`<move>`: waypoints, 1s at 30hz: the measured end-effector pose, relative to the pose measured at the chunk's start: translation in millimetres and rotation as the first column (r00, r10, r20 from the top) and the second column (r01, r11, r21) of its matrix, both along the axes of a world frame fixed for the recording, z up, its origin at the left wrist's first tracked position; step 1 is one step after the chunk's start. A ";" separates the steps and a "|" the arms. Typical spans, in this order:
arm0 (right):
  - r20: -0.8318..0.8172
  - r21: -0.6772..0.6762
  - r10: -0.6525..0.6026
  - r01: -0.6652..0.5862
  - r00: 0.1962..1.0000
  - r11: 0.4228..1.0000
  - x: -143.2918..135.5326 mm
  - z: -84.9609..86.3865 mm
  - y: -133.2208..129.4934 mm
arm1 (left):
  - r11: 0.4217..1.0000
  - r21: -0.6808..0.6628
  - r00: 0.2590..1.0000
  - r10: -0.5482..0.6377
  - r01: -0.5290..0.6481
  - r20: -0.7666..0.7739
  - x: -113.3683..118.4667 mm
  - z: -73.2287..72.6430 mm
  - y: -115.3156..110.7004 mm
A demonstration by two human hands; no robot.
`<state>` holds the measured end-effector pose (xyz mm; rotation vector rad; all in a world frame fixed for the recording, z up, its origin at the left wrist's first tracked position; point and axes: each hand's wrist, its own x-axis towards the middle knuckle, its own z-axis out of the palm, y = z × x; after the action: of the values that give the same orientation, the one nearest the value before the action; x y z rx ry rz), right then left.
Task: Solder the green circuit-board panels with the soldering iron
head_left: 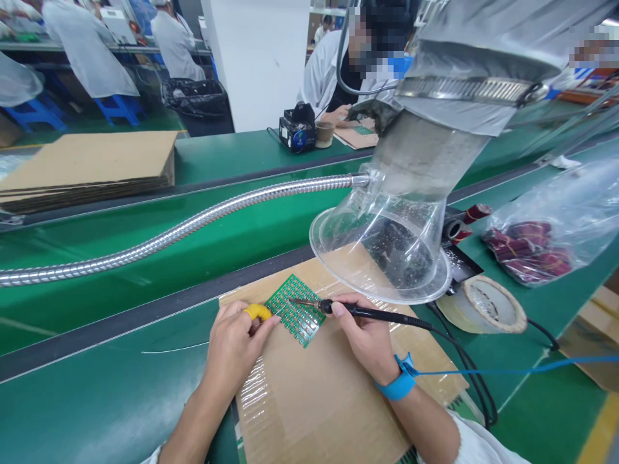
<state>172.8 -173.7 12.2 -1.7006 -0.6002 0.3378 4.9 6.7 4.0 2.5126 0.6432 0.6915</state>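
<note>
A green circuit board [300, 321] with rows of small pads lies on a taped sheet of brown cardboard [319, 399]. My right hand [365, 335] is closed around the black handle of a soldering iron [353, 310], whose tip touches or hovers just over the board's upper part. A blue wrist strap [397, 385] circles that wrist. At the board's left edge, my left hand [239, 335] pinches thin solder wire [174, 351], its loose end trailing left and its front end near the iron's tip. A yellow finger cover [258, 312] sits on the index finger.
Above the board hangs a clear fume hood [387, 245] with a bendable metal arm [184, 225]. To the right are a tape roll [483, 304] and a plastic bag of dark red wires [536, 245]. Stacked cardboard [91, 161] and a co-worker [333, 71] are across the bench.
</note>
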 end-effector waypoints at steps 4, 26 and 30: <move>-0.023 0.025 0.027 -0.026 0.999 0.999 0.3 -0.8 -1.1 | 0.999 -0.041 1.000 0.016 -0.015 0.018 -0.5 0.3 -0.8; -0.072 0.078 -0.044 0.050 0.996 0.996 1.1 0.0 4.4 | 0.988 -0.026 0.989 0.150 -0.150 0.016 -7.0 3.8 2.4; -0.186 0.115 -0.112 0.135 0.976 0.984 3.5 23.0 -2.9 | 0.991 -0.007 0.991 0.132 -0.132 0.009 -9.6 3.5 -1.0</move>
<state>176.2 -176.6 35.2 -1.5579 -0.3737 0.3515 -4.7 5.7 7.4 2.4764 0.8132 0.7462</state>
